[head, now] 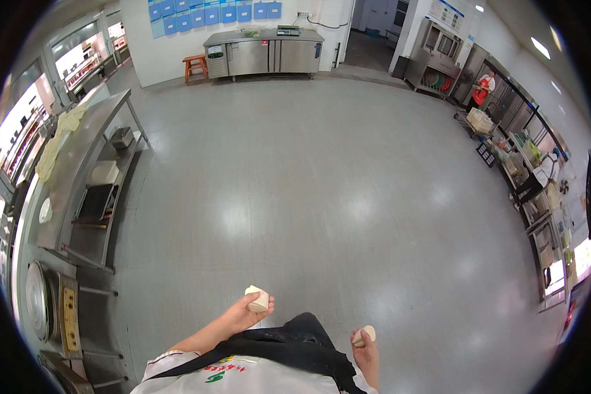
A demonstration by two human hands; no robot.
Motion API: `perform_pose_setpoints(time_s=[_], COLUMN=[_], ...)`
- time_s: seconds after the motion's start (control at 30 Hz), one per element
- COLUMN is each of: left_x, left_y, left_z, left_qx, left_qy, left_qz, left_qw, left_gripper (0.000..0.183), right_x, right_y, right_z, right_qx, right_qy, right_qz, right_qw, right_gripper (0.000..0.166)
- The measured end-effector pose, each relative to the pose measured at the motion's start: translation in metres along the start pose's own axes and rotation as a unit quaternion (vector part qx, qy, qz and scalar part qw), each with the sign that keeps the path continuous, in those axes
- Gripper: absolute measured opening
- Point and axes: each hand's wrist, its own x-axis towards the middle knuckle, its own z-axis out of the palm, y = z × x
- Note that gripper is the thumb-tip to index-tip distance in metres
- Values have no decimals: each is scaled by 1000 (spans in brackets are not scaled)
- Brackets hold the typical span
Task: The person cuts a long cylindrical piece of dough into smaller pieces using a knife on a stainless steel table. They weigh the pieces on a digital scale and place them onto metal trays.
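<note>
My left hand (246,311) is closed around a pale, cream-coloured rounded piece (257,299), which looks like dough or a steamed bun; its exact kind cannot be told. A similar pale piece (364,336) is gripped in my right hand (366,345), with the thumb over it. Both hands are held apart in front of my body, above the grey floor. Between them are my black apron (295,342) and a dark-trousered knee.
A steel worktable (86,152) with a yellowish cloth and lower shelf runs along the left, beside a round-lidded appliance (39,300). Ahead stand a steel counter (263,54) and wooden stool (195,68). Two people (482,91) are at the right, near laden shelves and a cart.
</note>
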Motion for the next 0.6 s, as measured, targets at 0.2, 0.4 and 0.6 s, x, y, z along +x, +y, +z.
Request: perform_pose_setpoints(time_s=[0.2, 0.4, 0.6], left_x=[181, 293, 416], left_y=[135, 277, 417], left_z=[41, 86, 88], left_qx=[13, -72, -106], left_qy=[47, 150, 149], left_qz=[23, 127, 240], left_qw=[999, 978, 953], left_gripper=[46, 52, 45], right_x=[160, 367, 520], right_y=[-58, -137, -150], right_z=[129, 414, 700], right_qx=[-19, -176, -254], right_qy=[15, -106, -255], right_qz=[-48, -21, 23], right_qw=[999, 978, 933], right_gripper=[50, 56, 58])
